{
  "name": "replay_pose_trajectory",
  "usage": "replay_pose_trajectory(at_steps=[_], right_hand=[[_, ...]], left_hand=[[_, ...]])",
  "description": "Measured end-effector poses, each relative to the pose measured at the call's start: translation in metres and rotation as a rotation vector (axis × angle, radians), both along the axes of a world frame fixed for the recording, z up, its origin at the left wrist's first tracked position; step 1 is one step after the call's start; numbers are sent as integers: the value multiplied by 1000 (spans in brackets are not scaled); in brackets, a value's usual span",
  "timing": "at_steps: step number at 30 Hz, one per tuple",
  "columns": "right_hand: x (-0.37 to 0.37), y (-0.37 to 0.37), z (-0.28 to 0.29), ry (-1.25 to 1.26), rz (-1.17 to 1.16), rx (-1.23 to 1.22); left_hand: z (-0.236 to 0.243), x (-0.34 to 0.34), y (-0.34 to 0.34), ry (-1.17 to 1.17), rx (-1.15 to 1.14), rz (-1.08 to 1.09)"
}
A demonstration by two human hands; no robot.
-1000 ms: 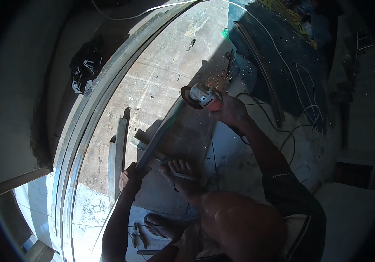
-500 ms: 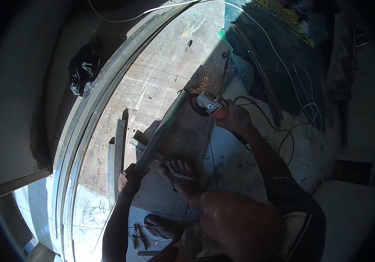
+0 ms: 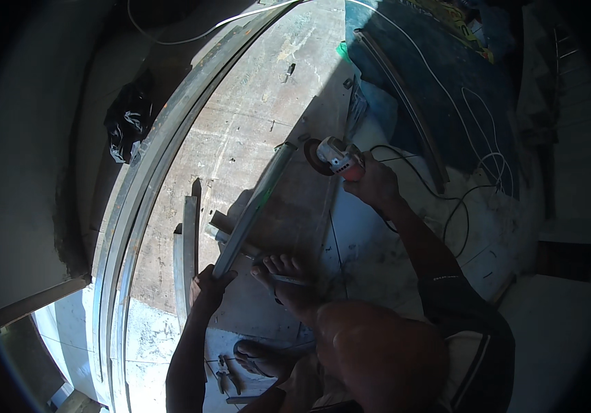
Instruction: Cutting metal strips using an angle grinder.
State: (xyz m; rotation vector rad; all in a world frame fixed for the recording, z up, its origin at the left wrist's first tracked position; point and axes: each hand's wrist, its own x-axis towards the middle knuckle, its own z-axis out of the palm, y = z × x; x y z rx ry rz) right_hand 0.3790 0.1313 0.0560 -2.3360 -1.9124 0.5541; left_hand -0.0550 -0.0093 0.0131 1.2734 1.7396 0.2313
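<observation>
I see my left hand (image 3: 209, 283) with its fingers wrapped tight around the near end of a long metal bar (image 3: 254, 205). The bar runs away from those fingers, up and to the right, across the floor (image 3: 254, 103). My right hand (image 3: 372, 182) is closed around the grinder (image 3: 333, 157). The grinder's round disc sits just beside the far end of the bar, a little to its right. So the right hand is nearer the far end, and the left hand has the near end. My bare foot (image 3: 288, 279) rests close beside the left hand.
</observation>
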Motion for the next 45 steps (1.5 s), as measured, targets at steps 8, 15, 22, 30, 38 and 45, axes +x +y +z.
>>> replay_pose_trajectory(at_steps=[8, 15, 22, 30, 38, 45], right_hand=[[-8, 27, -2, -2, 57, -85], [-9, 37, -7, -19, 145, -23], [-14, 50, 3, -53, 184, -96], [-16, 59, 1, -72, 160, -96], [-20, 69, 12, -92, 228, -90], [-22, 73, 8, -124, 283, -5]], left_hand=[[1, -2, -1, 16, -15, -9], [-11, -3, 0, 36, -44, -12], [-17, -4, -3, 8, -19, 2], [-9, -1, -1, 33, 10, -26], [-11, 1, -5, 17, 45, -15], [-9, 3, -7, 31, 91, -25]])
